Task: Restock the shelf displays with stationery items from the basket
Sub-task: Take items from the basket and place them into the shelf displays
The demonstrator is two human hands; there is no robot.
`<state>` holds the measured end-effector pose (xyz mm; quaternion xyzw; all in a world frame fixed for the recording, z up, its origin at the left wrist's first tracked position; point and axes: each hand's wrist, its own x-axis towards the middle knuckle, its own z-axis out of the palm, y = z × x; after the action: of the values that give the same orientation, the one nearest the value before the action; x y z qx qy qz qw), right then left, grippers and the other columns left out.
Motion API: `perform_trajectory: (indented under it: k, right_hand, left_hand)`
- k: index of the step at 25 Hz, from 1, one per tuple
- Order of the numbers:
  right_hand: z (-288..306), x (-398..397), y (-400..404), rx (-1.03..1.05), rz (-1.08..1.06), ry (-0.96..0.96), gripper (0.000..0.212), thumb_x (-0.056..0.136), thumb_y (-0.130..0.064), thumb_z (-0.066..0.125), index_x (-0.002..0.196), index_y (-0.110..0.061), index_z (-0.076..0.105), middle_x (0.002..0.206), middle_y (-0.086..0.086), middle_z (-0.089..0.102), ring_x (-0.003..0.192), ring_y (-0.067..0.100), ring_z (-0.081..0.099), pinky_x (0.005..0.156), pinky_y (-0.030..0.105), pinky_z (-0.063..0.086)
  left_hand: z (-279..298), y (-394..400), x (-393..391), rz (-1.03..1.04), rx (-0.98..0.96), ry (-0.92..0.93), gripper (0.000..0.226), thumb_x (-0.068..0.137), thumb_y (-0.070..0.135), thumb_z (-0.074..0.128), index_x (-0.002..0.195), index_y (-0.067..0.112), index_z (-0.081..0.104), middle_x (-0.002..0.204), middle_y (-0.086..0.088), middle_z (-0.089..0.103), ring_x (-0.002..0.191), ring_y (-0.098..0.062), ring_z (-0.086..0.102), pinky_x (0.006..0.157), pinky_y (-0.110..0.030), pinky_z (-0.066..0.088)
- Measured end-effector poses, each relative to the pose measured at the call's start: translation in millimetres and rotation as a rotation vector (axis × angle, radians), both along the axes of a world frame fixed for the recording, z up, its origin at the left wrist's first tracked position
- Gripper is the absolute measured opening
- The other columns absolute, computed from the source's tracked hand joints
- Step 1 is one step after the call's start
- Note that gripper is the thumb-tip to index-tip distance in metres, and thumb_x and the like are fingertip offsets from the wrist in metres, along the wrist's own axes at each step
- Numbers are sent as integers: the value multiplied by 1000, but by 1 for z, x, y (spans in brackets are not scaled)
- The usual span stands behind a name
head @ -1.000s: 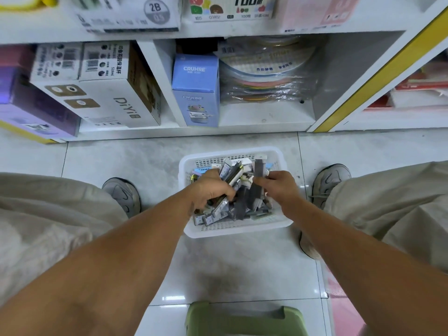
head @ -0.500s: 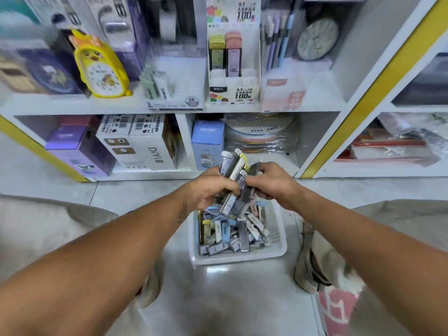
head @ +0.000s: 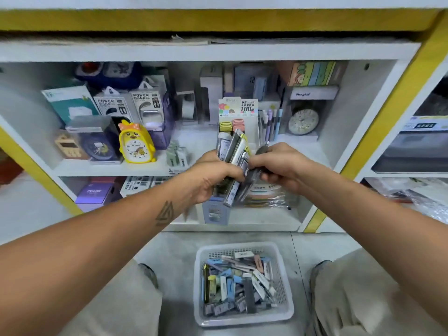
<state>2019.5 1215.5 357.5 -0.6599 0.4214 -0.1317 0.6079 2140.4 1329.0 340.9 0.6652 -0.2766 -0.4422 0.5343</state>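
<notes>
Nearest, well below the grip, one white slotted basket [head: 243, 320] sits on the floor between the person's knees, heaped with small flat stationery packs [head: 238, 287] in grey, blue, white and pink; there are too many, overlapping, to count, and their print is too small to read.

Up at the grip, the left hand [head: 213, 177] is curled round a fanned bundle of slim packs [head: 234, 161], at least four, upright and leaning slightly right. The right hand [head: 278, 166] pinches one dark pack [head: 254, 175] at the bundle's right edge, fingers bent around it. The two hands almost touch. The left forearm bears one triangular tattoo [head: 166, 213].

Just behind the bundle stands one cardboard display box [head: 238, 111] with a header reading "0.7" and "100", holding one yellow-green and one pink stack of packs. To the right of the grip, beyond it, are several upright pens [head: 270, 122], about five, then one round grey clock [head: 303, 122] under a box marked "Henghui", blurred.

Left of the grip, one yellow duck-shaped alarm clock [head: 135, 143] stands on the shelf board [head: 109, 167]. Behind it are two packages [head: 131, 106] printed "POWER BANK". Below and left of the grip, on the lower shelf, is one purple box [head: 94, 191] lettered "CRUHRE".
</notes>
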Motion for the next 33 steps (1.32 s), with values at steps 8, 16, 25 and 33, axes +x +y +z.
perform_trajectory:
  k: [8,16,25,33]
  right_hand:
    - [27,40,-41,183,-39,-203,27,77,-19,86,93,-3,70,74,10,68,38,7,42,29,15,30]
    - [16,51,-49,23,79,-276,29,79,-21,84,93,-4,64,64,6,65,42,11,48,33,19,32]
    - [23,50,-51,177,38,-367,16,81,-4,78,75,0,64,66,9,70,53,14,65,48,17,52]
    - [23,47,-57,191,60,-450,39,65,-9,82,98,7,66,69,10,70,55,13,65,51,16,54]
  left_hand:
    - [25,-33,36,106,-116,171,47,68,-11,71,115,-2,67,107,-29,70,98,-44,69,86,-61,54]
    - [23,-52,57,75,-197,221,40,75,-12,70,113,0,70,105,-27,71,98,-43,70,86,-57,56]
    - [20,-54,62,28,-259,244,45,72,-13,74,115,0,68,105,-23,73,98,-39,71,81,-52,58]
    - [24,-49,61,30,-317,376,47,70,-3,77,116,0,68,104,-22,73,91,-33,73,72,-45,59]
